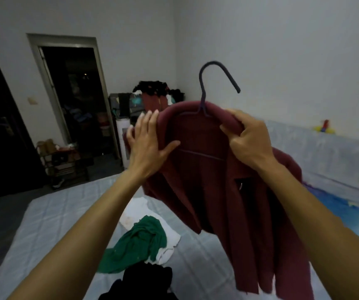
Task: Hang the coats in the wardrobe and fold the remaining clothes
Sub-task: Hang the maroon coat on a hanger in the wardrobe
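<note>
A maroon coat [221,191] hangs on a dark purple hanger [215,83], held up in the air over the bed. My right hand [247,139] is closed on the coat's collar and the hanger's right shoulder. My left hand [146,144] lies flat with spread fingers against the coat's left shoulder. The hanger's hook points up and to the right. Below on the bed lie a green garment [137,243], a white garment [139,208] under it, and a black garment [146,280] at the near edge.
The bed [55,224] has a pale checked cover. A blue patterned blanket [336,204] lies at the right. A pile of clothes [154,92] sits in the far corner. A dark doorway [76,100], a dark door [1,126] and a shoe rack [63,161] stand at the left.
</note>
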Available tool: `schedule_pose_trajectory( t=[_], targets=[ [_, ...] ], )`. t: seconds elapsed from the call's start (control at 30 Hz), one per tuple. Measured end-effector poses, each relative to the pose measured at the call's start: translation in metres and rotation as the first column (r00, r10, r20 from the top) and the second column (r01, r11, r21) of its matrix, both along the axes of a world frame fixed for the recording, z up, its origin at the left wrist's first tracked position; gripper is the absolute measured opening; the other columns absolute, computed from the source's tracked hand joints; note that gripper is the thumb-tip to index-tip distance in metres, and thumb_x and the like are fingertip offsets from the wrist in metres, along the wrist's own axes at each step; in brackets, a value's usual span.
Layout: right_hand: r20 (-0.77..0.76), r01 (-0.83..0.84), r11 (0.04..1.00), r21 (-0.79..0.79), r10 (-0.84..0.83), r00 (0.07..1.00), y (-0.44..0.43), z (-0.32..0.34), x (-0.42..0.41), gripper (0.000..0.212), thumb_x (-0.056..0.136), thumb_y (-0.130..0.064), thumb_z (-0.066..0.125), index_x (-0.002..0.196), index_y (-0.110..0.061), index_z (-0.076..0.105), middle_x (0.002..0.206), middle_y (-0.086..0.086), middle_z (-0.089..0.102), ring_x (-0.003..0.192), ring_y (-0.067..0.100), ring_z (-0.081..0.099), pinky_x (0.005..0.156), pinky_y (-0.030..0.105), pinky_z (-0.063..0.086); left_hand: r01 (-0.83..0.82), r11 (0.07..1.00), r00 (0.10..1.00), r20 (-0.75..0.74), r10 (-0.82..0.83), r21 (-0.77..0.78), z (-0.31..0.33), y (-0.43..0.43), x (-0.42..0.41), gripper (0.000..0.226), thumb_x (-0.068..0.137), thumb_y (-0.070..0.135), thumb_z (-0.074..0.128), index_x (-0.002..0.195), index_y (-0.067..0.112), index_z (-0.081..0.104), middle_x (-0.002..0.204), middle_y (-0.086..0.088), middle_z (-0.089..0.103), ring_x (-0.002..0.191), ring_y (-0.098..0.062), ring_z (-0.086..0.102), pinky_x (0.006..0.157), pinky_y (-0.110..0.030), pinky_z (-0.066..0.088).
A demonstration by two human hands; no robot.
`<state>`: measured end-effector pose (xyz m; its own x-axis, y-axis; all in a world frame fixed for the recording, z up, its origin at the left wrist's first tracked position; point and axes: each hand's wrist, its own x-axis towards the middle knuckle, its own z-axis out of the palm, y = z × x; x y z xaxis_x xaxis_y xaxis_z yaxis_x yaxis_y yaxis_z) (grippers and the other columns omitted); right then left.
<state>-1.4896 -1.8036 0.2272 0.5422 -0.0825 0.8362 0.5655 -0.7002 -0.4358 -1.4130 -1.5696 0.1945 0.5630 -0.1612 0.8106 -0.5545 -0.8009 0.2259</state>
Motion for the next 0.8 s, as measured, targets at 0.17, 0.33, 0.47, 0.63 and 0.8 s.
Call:
schedule_pose_trajectory(
  t=[0.17, 0.33, 0.47, 0.63, 0.8],
  targets=[
    [0.004, -0.044, 0.998, -0.055, 0.044, 0.999, -0.008, 0.011, -0.024, 0.035, 0.083, -0.017, 0.066, 0.116, -0.028, 0.064, 0.110, -0.011, 0.067, 0.101, 0.009, 0.063, 0.089, 0.033, 0.050, 0.135, 0.989, 0.991, -0.016, -0.136, -0.051, 0.039, -0.005, -0.024, 0.043, 0.080, 0.062, 0.056, 0.094, 0.021, 0.057, 0.078, -0.004, 0.066, 0.073, -0.028, 0.062, 0.066, -0.039, 0.049],
    [-0.247, 0.154, 0.966, -0.209, -0.205, 0.947, -0.020, -0.020, -0.020, 0.059, 0.081, -0.042, 0.069, 0.133, -0.023, 0.051, 0.129, 0.002, 0.059, 0.118, 0.023, 0.054, 0.101, 0.040, 0.041, 0.081, 0.991, 0.996, -0.017, -0.083, -0.106, 0.002, -0.011, -0.045, 0.030, 0.087, 0.048, 0.059, 0.079, 0.020, 0.055, 0.062, -0.001, 0.060, 0.057, -0.025, 0.058, 0.054, -0.030, 0.035],
    [-0.277, 0.383, 0.884, -0.269, -0.452, 0.848, -0.022, -0.071, -0.036, 0.104, 0.068, -0.062, 0.070, 0.149, -0.019, 0.022, 0.140, 0.011, 0.037, 0.130, 0.028, 0.036, 0.106, 0.048, 0.031, 0.031, 0.991, 0.992, -0.114, -0.047, -0.132, -0.014, 0.001, -0.050, 0.027, 0.086, 0.047, 0.060, 0.074, 0.025, 0.050, 0.061, 0.006, 0.052, 0.056, -0.017, 0.052, 0.054, -0.027, 0.032],
    [-0.494, 0.342, 0.913, -0.223, -0.408, 0.768, -0.004, -0.127, -0.041, 0.116, 0.065, -0.060, 0.071, 0.150, -0.025, 0.000, 0.156, 0.009, 0.006, 0.144, 0.027, 0.003, 0.112, 0.056, 0.010, -0.037, 0.992, 0.989, -0.146, 0.019, -0.121, -0.004, 0.022, -0.057, 0.029, 0.084, 0.047, 0.063, 0.074, 0.022, 0.054, 0.066, 0.003, 0.055, 0.062, -0.017, 0.050, 0.058, -0.029, 0.032],
    [-0.265, 0.459, 0.876, -0.148, -0.483, 0.835, 0.012, -0.116, -0.022, 0.062, 0.080, -0.019, 0.062, 0.140, -0.022, 0.044, 0.134, 0.011, 0.050, 0.114, 0.034, 0.054, 0.086, 0.042, 0.050, -0.080, 0.989, 0.981, -0.184, 0.057, -0.121, 0.006, 0.051, -0.055, 0.032, 0.079, 0.055, 0.064, 0.083, 0.023, 0.063, 0.072, 0.002, 0.062, 0.067, -0.019, 0.056, 0.060, -0.031, 0.041]
  ],
)
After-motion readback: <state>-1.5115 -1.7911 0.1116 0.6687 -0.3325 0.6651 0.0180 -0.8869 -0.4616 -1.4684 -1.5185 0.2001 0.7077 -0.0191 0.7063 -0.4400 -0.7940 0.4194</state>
